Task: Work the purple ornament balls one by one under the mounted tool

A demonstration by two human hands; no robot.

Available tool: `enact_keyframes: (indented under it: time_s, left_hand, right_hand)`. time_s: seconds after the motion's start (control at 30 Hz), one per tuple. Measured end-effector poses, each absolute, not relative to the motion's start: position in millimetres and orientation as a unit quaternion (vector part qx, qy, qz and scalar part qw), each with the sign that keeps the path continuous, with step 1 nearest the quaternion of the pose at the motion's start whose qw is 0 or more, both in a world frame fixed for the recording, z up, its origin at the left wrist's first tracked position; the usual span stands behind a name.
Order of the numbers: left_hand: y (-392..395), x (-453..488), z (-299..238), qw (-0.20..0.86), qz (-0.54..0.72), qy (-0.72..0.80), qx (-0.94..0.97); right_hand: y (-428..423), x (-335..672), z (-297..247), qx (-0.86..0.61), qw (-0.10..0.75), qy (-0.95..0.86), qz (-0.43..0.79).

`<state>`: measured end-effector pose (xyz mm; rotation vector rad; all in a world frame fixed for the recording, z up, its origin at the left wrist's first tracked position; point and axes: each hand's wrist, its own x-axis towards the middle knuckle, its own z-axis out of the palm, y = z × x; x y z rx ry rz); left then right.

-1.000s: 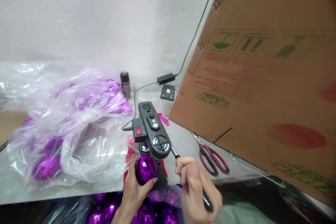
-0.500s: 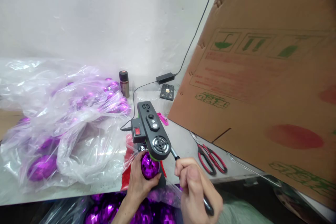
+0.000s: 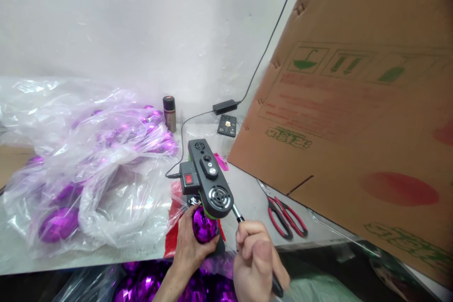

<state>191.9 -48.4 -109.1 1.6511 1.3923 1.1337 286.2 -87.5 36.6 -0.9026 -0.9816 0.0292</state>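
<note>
My left hand (image 3: 191, 240) is closed around a shiny purple mirrored ball (image 3: 205, 225), held under the near end of a black bench machine (image 3: 211, 177) with round vents and a red switch. My right hand (image 3: 258, 259) grips a lever handle (image 3: 238, 213), a metal rod with a black grip, that comes out of the machine's right side. Where the ball meets the machine is hidden beneath its top. Red material (image 3: 172, 231) lies under the machine's base.
Purple balls in a clear plastic bag (image 3: 106, 188) cover the left of the table. More mirrored balls (image 3: 141, 288) sit below its front edge. Scissors (image 3: 285, 217), a large cardboard box (image 3: 347, 104), a spray can (image 3: 169, 114), a power adapter (image 3: 225, 106) and a dark card-like object (image 3: 227, 125) lie around.
The view has shifted slightly. My right hand on the lever has moved a little to the left and down; my left hand keeps the ball under the machine.
</note>
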Motion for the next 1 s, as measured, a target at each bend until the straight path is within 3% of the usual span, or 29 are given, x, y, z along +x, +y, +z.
enact_keyframes:
  time_s: [1.0]
  left_hand:
    - [-49,198,-97,0.343,0.436,0.549,0.625]
  right_hand:
    - [-86,277,24,-0.428,0.813,-0.394,0.014]
